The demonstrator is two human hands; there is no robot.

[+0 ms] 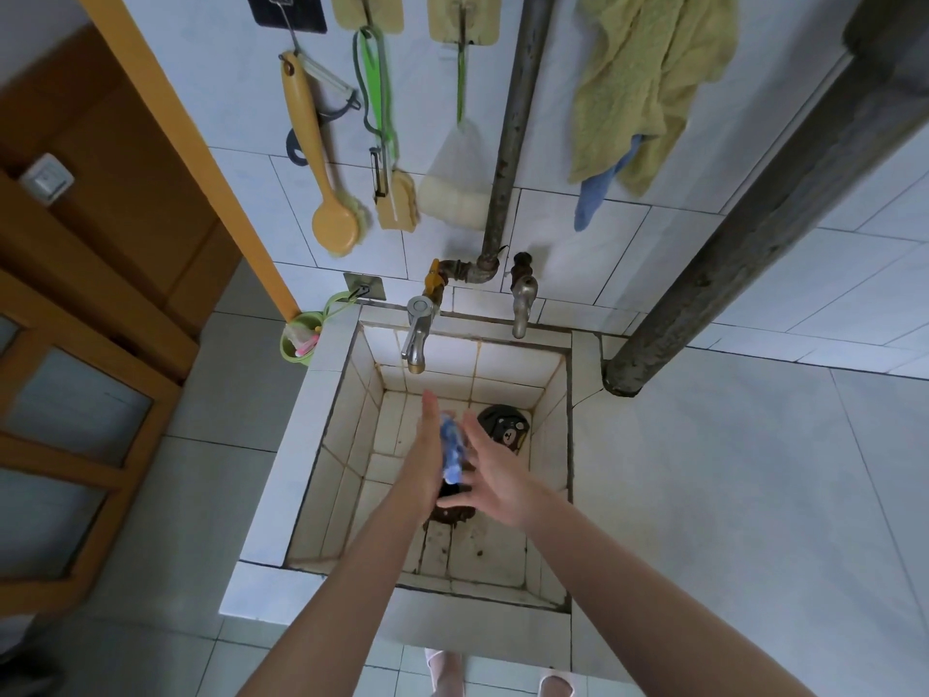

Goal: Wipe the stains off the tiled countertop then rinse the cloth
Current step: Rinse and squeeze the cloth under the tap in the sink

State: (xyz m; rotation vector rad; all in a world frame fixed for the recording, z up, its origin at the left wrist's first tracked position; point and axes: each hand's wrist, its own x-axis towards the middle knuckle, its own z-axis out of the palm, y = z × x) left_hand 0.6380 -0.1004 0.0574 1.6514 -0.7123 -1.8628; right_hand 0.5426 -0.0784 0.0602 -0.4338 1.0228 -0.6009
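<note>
Pressing from both sides, the left hand (427,460) and right hand (495,480) sandwich a blue cloth (452,452) between flat, extended palms — fingers straight, not curled — above the tiled sink (347,430). From the cloth, the left palm lies at 9 o'clock and the right at 3 o'clock. A tap (417,334) stands at 12 o'clock — the drain (505,427) at 2 o'clock.

one head view — steep downward look, close over the tiled sink (583,445).
</note>
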